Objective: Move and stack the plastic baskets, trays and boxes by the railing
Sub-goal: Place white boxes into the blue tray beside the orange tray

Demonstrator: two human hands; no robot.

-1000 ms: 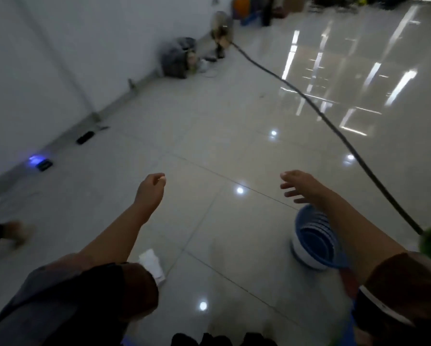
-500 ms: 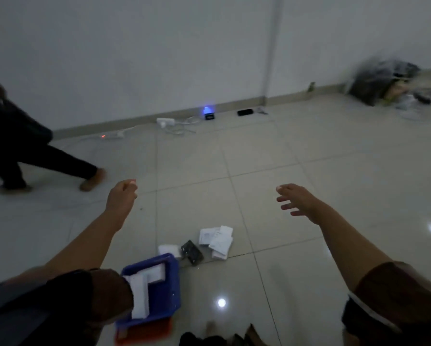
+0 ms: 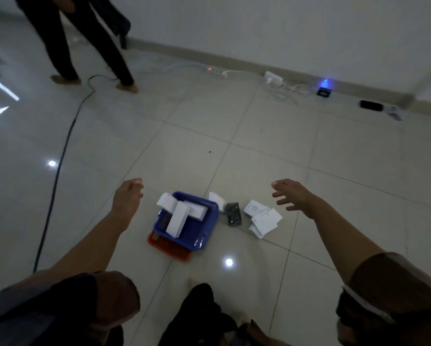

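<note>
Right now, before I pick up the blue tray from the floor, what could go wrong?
The white boxes lie loose and crossed in the blue tray, one overhanging its rim, so they may slide off if the tray tilts. The blue tray sits skewed on the red tray, which may stay behind or drop. The black cable on the floor to your left could trip you.

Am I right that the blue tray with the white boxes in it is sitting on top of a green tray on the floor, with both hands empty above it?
Not quite: the tray under the blue tray is orange-red, not green, as the head view shows. The rest holds: white boxes lie in the blue tray, and the left hand and right hand are empty above the floor.
</note>
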